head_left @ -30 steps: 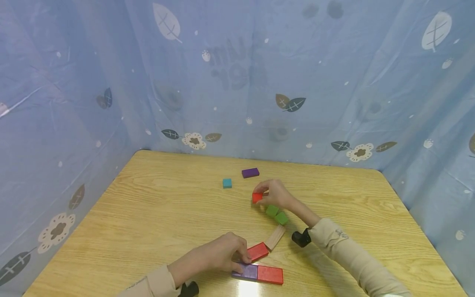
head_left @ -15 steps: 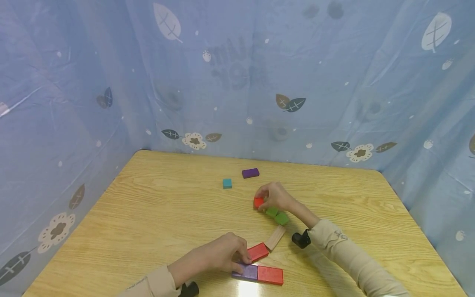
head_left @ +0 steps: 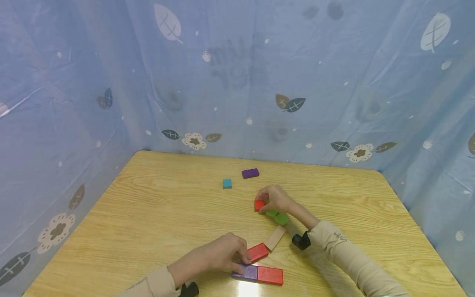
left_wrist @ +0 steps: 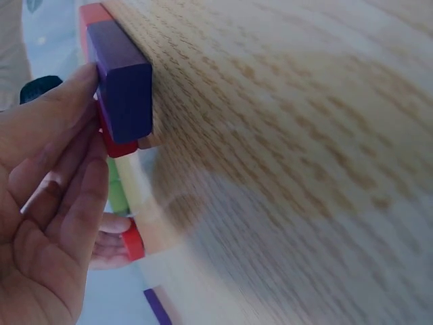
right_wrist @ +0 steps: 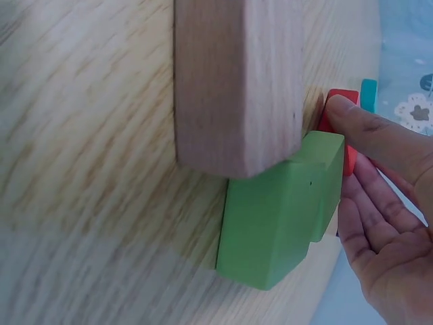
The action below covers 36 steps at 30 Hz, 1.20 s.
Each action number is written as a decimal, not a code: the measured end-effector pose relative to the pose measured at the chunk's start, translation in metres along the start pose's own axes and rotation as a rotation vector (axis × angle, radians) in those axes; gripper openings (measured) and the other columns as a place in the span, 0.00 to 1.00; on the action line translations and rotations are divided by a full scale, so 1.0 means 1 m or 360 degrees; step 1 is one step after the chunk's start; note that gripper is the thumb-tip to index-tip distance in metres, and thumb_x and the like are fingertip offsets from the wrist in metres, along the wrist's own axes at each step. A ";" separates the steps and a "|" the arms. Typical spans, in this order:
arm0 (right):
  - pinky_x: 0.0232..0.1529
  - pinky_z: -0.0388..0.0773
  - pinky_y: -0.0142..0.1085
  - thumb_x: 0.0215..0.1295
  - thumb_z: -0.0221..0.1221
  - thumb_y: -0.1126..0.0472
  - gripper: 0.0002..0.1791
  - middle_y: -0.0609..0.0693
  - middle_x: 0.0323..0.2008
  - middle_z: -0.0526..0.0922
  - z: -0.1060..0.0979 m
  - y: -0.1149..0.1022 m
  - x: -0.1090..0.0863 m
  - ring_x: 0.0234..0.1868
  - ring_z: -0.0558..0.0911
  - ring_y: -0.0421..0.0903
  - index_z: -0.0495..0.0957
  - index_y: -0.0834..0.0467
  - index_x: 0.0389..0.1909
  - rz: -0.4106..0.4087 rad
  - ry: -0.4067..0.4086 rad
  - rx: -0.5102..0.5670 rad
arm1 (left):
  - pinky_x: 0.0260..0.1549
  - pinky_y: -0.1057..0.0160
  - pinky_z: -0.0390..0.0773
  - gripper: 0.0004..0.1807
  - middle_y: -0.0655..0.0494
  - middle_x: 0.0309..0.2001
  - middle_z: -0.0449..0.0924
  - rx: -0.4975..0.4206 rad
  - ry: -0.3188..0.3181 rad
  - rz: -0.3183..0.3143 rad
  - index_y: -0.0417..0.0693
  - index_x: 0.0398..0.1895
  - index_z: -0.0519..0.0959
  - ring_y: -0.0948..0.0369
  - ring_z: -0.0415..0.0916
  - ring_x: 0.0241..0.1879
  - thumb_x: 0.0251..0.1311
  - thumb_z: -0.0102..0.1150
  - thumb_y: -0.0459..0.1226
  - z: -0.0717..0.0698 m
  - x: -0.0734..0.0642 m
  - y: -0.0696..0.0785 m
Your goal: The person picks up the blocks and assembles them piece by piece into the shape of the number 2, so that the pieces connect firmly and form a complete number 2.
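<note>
My right hand (head_left: 277, 199) pinches a small red block (head_left: 259, 205) between thumb and fingers, at the far end of a bent line of blocks. Beside it are two green blocks (right_wrist: 264, 223), partly covered by that hand in the head view. A bare wooden block (head_left: 275, 238) follows, then a red block (head_left: 257, 252). My left hand (head_left: 224, 253) rests at the near end, its thumb on top of a purple block (left_wrist: 125, 88) and its fingertips at the red block's left end. Another red block (head_left: 270, 275) lies end to end with the purple one.
Farther back on the wooden table (head_left: 163, 206) lie a small blue block (head_left: 227, 184) and a dark purple block (head_left: 250, 173). Patterned blue curtains (head_left: 237, 82) hang behind the table and at both sides.
My right hand has moved slightly toward me with the small red block, bringing it closer to the green blocks. The left hand has stayed in place.
</note>
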State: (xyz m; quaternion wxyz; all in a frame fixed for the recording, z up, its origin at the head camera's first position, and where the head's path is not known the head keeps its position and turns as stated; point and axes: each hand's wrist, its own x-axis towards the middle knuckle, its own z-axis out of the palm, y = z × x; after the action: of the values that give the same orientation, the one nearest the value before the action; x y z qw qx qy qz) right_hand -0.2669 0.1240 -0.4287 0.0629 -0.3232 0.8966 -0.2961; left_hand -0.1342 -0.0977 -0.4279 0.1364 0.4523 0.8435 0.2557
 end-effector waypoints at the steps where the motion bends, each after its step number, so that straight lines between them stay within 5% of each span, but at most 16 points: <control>1: 0.37 0.80 0.35 0.40 0.76 0.64 0.17 0.50 0.31 0.86 0.000 0.000 0.000 0.34 0.83 0.45 0.83 0.61 0.33 -0.0004 0.0000 -0.0001 | 0.42 0.80 0.72 0.12 0.68 0.34 0.81 -0.0002 -0.0003 -0.0005 0.48 0.37 0.86 0.78 0.74 0.36 0.47 0.73 0.35 0.000 0.000 0.000; 21: 0.30 0.76 0.29 0.42 0.76 0.63 0.17 0.49 0.30 0.85 -0.001 0.004 -0.005 0.27 0.78 0.36 0.82 0.61 0.34 -0.0066 -0.0027 0.0031 | 0.42 0.80 0.72 0.11 0.68 0.34 0.81 -0.0016 -0.0002 -0.0026 0.48 0.37 0.86 0.78 0.74 0.37 0.47 0.73 0.34 -0.003 0.001 0.001; 36: 0.35 0.78 0.32 0.42 0.75 0.64 0.17 0.50 0.32 0.86 -0.003 0.000 -0.012 0.33 0.82 0.43 0.82 0.61 0.35 -0.0094 -0.0048 -0.0010 | 0.43 0.79 0.72 0.11 0.68 0.34 0.81 -0.0004 0.0002 -0.0008 0.48 0.37 0.86 0.77 0.74 0.37 0.47 0.73 0.35 -0.003 0.000 0.001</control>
State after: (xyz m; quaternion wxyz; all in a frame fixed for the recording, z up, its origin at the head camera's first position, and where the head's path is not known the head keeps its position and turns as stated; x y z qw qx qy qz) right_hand -0.2587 0.1325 -0.4270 0.0665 -0.3542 0.8865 -0.2901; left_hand -0.1346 -0.0980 -0.4250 0.1370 0.4499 0.8443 0.2568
